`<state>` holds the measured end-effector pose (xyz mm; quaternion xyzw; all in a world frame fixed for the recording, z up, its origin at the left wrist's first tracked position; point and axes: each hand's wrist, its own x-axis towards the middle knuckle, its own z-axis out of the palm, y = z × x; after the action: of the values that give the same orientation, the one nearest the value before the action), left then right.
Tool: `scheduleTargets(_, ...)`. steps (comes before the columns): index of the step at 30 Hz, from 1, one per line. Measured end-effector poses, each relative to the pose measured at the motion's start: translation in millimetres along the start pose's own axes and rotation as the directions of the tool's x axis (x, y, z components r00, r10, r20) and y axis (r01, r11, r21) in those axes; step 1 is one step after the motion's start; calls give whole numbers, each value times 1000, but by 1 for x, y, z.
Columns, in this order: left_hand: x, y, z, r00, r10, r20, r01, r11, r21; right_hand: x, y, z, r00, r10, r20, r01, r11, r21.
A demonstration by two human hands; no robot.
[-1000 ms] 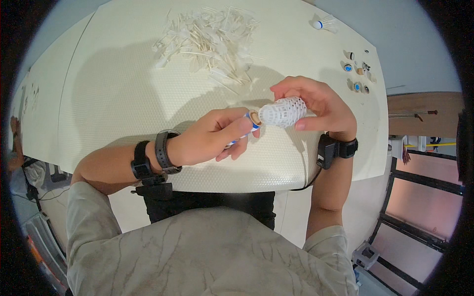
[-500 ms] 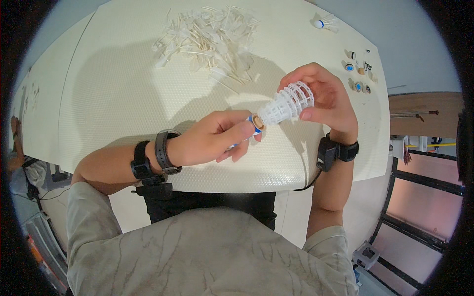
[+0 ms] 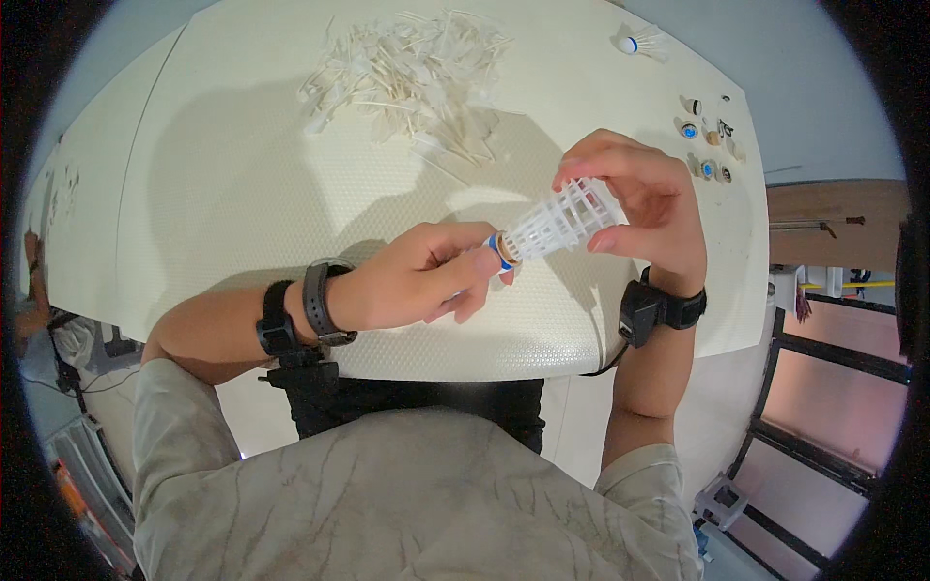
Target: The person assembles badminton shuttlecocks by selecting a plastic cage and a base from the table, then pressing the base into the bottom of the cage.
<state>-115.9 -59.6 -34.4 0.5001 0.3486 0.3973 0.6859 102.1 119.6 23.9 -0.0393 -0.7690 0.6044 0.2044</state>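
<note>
A white plastic shuttlecock skirt (image 3: 554,225), an open lattice cone, is held over the near part of the table, tilted with its wide end up and to the right. My right hand (image 3: 661,205) grips that wide end between thumb and fingertips. Against the narrow end sits a shuttlecock base (image 3: 501,252) with a blue band and a tan cork-like rim. My left hand (image 3: 412,281) pinches this base between thumb and fingers, which hide much of it. How deep the skirt sits in the base cannot be seen.
A heap of loose white feathers (image 3: 407,82) covers the far middle of the cream table (image 3: 232,194). A feathered shuttlecock (image 3: 639,45) lies at the far right. Several small round parts, two of them blue-centred (image 3: 689,131), sit near the right edge. A cable runs from my right wrist.
The skirt has turned about its length, and its narrow end sits close against the base. My right hand has shifted slightly right and down; the left has barely moved.
</note>
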Motion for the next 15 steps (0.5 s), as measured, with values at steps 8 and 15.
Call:
scheduleTargets(8,-1,1,4,999,12,-52,-6,993,119,3,-5,6,1000,1,22,1,997,-81)
scheduleTargets(15,-1,3,6,998,-25,-53,23,999,-34,6,-5,10,999,-43,20,45,989,-141)
